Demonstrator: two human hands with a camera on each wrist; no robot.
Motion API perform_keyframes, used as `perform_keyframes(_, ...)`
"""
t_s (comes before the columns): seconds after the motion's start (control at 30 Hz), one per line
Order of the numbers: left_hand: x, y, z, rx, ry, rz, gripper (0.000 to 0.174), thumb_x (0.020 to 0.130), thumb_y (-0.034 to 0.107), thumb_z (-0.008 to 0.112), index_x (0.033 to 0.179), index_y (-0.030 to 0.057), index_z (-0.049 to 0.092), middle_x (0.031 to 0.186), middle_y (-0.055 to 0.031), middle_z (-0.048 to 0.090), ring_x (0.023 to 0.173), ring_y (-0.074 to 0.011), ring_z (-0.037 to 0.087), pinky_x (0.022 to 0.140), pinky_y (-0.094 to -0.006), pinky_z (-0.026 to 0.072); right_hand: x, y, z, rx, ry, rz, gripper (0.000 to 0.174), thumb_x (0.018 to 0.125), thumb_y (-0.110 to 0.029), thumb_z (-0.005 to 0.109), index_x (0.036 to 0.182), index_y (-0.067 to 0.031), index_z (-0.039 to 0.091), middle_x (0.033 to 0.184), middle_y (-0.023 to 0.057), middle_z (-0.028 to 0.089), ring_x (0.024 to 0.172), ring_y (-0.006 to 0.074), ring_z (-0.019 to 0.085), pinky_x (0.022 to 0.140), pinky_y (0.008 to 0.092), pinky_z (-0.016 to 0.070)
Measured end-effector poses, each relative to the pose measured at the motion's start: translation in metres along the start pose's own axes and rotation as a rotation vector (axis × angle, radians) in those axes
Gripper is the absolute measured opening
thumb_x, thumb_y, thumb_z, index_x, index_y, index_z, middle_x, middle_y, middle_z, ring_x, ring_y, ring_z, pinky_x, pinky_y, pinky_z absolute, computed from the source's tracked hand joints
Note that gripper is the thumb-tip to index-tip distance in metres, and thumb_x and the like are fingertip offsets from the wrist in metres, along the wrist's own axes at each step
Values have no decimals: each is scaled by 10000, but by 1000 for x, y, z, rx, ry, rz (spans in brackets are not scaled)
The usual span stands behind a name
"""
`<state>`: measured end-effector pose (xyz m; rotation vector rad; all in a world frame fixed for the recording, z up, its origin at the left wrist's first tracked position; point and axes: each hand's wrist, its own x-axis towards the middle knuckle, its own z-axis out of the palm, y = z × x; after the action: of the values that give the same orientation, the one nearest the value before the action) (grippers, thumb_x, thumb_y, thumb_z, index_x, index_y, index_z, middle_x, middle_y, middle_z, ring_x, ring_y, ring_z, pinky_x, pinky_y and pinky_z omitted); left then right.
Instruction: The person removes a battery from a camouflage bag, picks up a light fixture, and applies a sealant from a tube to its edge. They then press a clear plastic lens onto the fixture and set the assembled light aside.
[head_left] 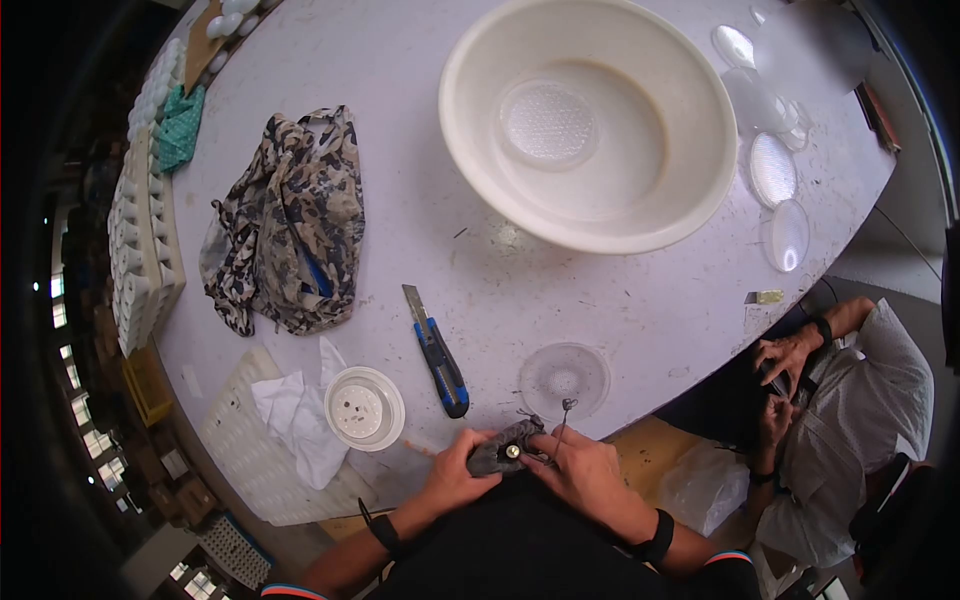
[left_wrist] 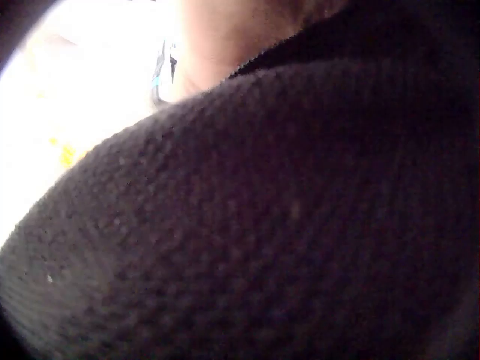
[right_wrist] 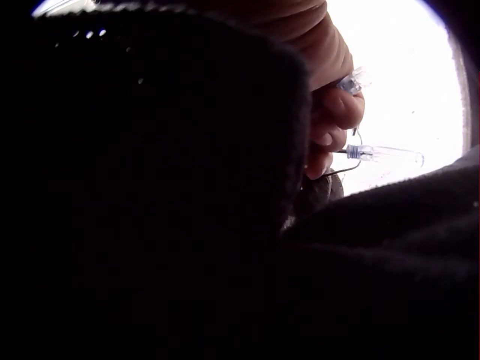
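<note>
At the table's near edge my left hand (head_left: 468, 462) grips a small dark grey part (head_left: 505, 452) with a round metal piece on its face. My right hand (head_left: 560, 455) meets it from the right and pinches a thin bent wire (head_left: 565, 412) that sticks up from the part. In the right wrist view the fingertips (right_wrist: 335, 112) hold that wire (right_wrist: 346, 166) next to a clear plastic tube (right_wrist: 384, 154); dark fabric hides the rest. Dark fabric also fills nearly all of the left wrist view.
A blue utility knife (head_left: 437, 355), a clear disc (head_left: 563, 377), a white round lid (head_left: 364, 408) and tissue (head_left: 295, 418) lie close by. Farther off are a large white basin (head_left: 690, 200), a patterned cloth (head_left: 285, 220) and clear lenses (head_left: 773, 170). Another person (head_left: 850, 400) sits at right.
</note>
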<state>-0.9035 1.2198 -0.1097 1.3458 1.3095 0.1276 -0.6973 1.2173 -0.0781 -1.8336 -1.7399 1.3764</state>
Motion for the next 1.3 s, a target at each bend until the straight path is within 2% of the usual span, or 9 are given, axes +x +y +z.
perform_keyframes(0.33, -4, -10, 5, -67, 58, 50, 469, 657, 135, 763, 1053, 70, 520, 880, -95, 624, 804, -212, 646, 689, -300, 495, 0, 5, 3, 93, -44, -94, 205, 781, -232, 665, 952, -127, 625, 744, 73, 586, 629, 275, 598, 528, 360, 469)
perform_keyframes(0.63, -1, -6, 3, -95, 81, 132, 463, 643, 117, 771, 1040, 70, 538, 886, -70, 627, 801, -165, 636, 691, -291, 493, 2, 2, 2, 95, -4, 35, 127, 777, -166, 657, 887, -105, 640, 748, 96, 603, 664, 281, 611, 568, 351, 484)
perform_keyframes(0.7, -1, -7, 3, -96, 77, 146, 463, 641, 114, 771, 1039, 69, 539, 890, -70, 628, 804, -165, 635, 691, -291, 493, 0, 3, 2, 303, 42, 65, 139, 774, -118, 665, 905, -79, 644, 769, 103, 613, 673, 246, 617, 596, 306, 485)
perform_keyframes(0.8, -1, -12, 5, -145, 84, 152, 472, 636, 116, 774, 1042, 65, 541, 896, -71, 628, 809, -175, 637, 702, -288, 492, -2, 12, 7, 512, 7, 118, 147, 783, -77, 661, 925, -44, 641, 787, 102, 621, 692, 190, 613, 635, 266, 477)
perform_keyframes(0.93, -1, -12, 2, -154, 55, 205, 485, 639, 112, 777, 1059, 58, 540, 958, -86, 634, 844, -187, 637, 732, -289, 492, -4, 14, 4, 501, -18, 36, 170, 813, -153, 646, 949, -53, 627, 817, 99, 619, 662, 219, 598, 590, 277, 465)
perform_keyframes(1.0, -1, -9, 0, -173, 41, 221, 490, 643, 112, 777, 1068, 57, 539, 983, -93, 635, 864, -193, 636, 746, -291, 491, -5, 16, 6, 593, -22, 98, 163, 816, -125, 646, 951, -36, 623, 801, 79, 622, 634, 168, 583, 585, 256, 458)
perform_keyframes(1.1, 2, -8, 2, -91, 26, 330, 469, 659, 106, 773, 1051, 61, 517, 1029, -111, 631, 918, -228, 630, 766, -315, 493, -12, 20, 9, 753, 45, 130, 176, 813, -94, 650, 961, -7, 615, 780, 65, 622, 626, 116, 567, 575, 236, 445)
perform_keyframes(1.17, 8, -9, 5, -131, 73, 590, 427, 678, 96, 761, 998, 63, 482, 1049, -135, 624, 959, -279, 619, 789, -344, 494, -13, 20, 6, 732, 77, 61, 185, 808, -83, 653, 967, 3, 612, 765, 60, 619, 615, 107, 562, 563, 232, 439)
perform_keyframes(1.3, 9, -3, 2, -120, 77, 642, 406, 690, 81, 749, 957, 63, 444, 1059, -163, 616, 977, -319, 610, 802, -370, 497, -16, 21, 3, 689, 144, -32, 208, 794, -72, 664, 979, 6, 612, 755, 57, 624, 581, 97, 549, 537, 224, 431)
